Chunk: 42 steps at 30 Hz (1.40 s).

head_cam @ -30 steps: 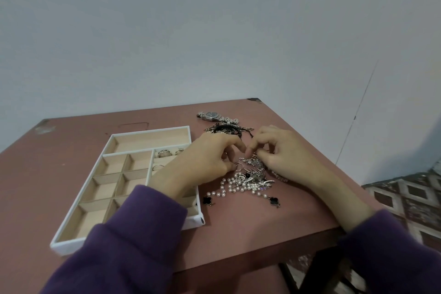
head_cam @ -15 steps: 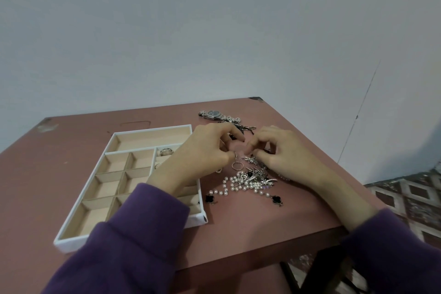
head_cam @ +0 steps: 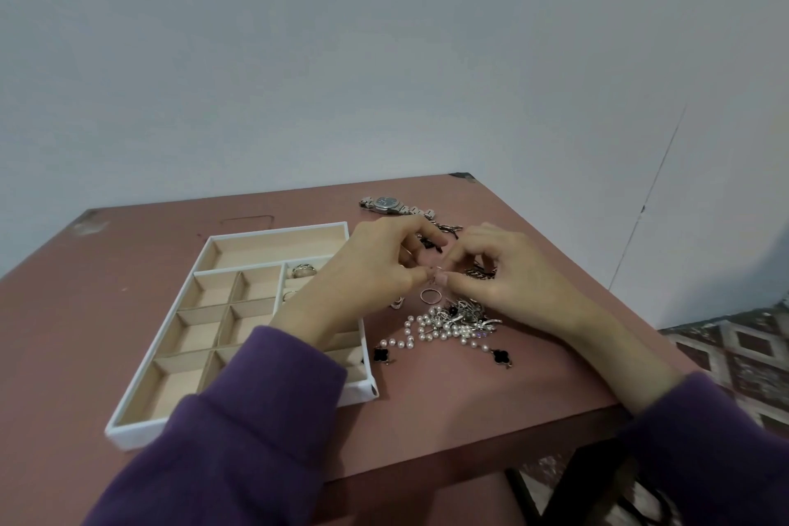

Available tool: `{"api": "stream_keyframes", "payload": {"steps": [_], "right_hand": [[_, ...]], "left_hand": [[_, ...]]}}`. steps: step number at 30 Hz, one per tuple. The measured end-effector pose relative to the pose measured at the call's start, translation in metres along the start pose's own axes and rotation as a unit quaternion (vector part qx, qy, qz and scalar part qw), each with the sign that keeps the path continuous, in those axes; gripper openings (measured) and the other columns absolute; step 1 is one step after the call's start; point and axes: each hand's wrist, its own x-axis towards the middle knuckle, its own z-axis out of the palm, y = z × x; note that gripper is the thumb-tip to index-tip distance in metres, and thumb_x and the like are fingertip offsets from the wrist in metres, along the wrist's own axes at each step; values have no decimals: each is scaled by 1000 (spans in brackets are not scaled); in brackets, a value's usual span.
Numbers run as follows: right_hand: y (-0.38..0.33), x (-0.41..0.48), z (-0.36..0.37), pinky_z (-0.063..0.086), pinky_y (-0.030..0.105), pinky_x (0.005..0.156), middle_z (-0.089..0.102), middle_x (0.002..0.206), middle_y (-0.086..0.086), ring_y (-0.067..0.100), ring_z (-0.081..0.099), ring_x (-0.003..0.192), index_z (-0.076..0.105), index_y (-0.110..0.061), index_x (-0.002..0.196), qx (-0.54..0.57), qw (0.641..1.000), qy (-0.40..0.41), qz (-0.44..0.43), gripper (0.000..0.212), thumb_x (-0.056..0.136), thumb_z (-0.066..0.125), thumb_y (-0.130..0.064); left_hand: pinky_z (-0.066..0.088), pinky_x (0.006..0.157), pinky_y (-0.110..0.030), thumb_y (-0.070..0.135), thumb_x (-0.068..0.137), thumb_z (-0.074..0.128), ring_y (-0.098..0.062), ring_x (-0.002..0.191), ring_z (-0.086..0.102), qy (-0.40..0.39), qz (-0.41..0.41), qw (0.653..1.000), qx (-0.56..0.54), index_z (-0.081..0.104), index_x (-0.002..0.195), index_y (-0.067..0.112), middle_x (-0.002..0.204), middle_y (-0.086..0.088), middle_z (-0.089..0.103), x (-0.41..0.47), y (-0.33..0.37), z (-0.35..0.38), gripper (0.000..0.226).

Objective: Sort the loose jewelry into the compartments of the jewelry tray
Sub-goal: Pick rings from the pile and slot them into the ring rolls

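Left hand (head_cam: pixel 363 271), right hand (head_cam: pixel 510 275) — over jewelry (head_cam: pixel 457 320)

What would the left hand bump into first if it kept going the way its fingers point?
The right hand, at its fingertips. The left hand points across at them, nearly touching; both seem to pinch one tiny jewelry piece between them.

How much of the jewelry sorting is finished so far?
Barely begun. Done: two rings sit in the tray; its other visible compartments look bare. In hand: the left hand and right hand pinch a small piece between them. Left: the tangled pile, a loose ring and the watch lie on the table.
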Motion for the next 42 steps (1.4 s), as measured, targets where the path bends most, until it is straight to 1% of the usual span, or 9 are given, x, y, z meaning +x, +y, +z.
{"api": "stream_keyframes", "payload": {"steps": [4, 9, 15, 19, 23, 32, 35, 37, 42], "right_hand": [[3, 1, 0, 34, 12, 65, 60, 70, -7, 6, 49, 73, 66, -16, 69, -19, 999, 33, 26, 12, 78, 72, -21], [7, 4, 0, 38, 21, 68, 62, 70, -2, 15, 53, 76, 67, -12, 72, -72, 992, 84, 54, 14, 80, 70, -23], [7, 3, 0, 37, 21, 70, 62, 69, -2, 17, 52, 76, 67, -12, 74, -79, 992, 85, 53, 14, 81, 70, -24], [7, 3, 0, 37, 22, 69, 63, 71, 0, 17, 53, 76, 67, -11, 74, -75, 992, 86, 52, 14, 81, 70, -24], [6, 3, -1, 36, 20, 68, 62, 70, -2, 16, 52, 75, 67, -11, 74, -75, 992, 85, 53, 15, 81, 70, -24], [8, 3, 0, 34, 14, 65, 59, 67, -7, 13, 50, 74, 67, -13, 73, -80, 992, 84, 52, 13, 81, 70, -24], [8, 3, 0, 37, 21, 68, 61, 69, -4, 15, 51, 75, 67, -13, 73, -81, 992, 82, 50, 13, 81, 70, -24], [9, 2, 1, 36, 16, 67, 60, 69, -6, 13, 51, 76, 64, -20, 71, -79, 993, 78, 43, 12, 81, 69, -23], [6, -1, 1, 34, 5, 68, 57, 68, -7, 7, 48, 76, 58, -31, 71, -90, 993, 80, 17, 17, 82, 68, -23]], "left_hand": [[48, 63, -20, 13, 76, 71, -12, 67, 60, 12, -6, 1000, -2, 63, 100, 25, 79, 3, 63, 1, -2, 0, 28], [41, 57, -6, 4, 78, 65, 0, 60, 52, 22, -16, 996, 85, 63, 99, 19, 78, 4, 61, 3, -12, 2, 26], [41, 79, -26, 21, 82, 62, -11, 83, 47, 15, 21, 979, 203, 67, 96, 24, 91, 4, 61, 4, -14, 4, 16], [40, 90, -33, 33, 82, 62, -15, 98, 49, -39, 43, 978, 202, 70, 95, 29, 96, 7, 65, 2, -12, 7, 16], [40, 92, -32, 35, 81, 64, -12, 97, 51, -71, 40, 976, 202, 70, 94, 31, 90, 8, 69, 3, -11, 6, 15], [41, 76, -19, 20, 80, 68, -9, 86, 60, -87, 38, 985, 143, 68, 101, 26, 87, 9, 69, 1, -2, 3, 22], [42, 79, -24, 21, 81, 68, -10, 87, 57, -70, 42, 983, 162, 67, 100, 26, 83, 11, 63, 1, -2, 4, 20], [43, 76, -25, 18, 79, 69, -11, 82, 56, -42, 48, 984, 167, 69, 95, 24, 77, 12, 56, 1, -2, 5, 17], [37, 61, -4, 9, 74, 72, -2, 65, 52, 22, 52, 990, 129, 72, 87, 16, 71, 15, 53, -3, 3, -6, 15]]}}
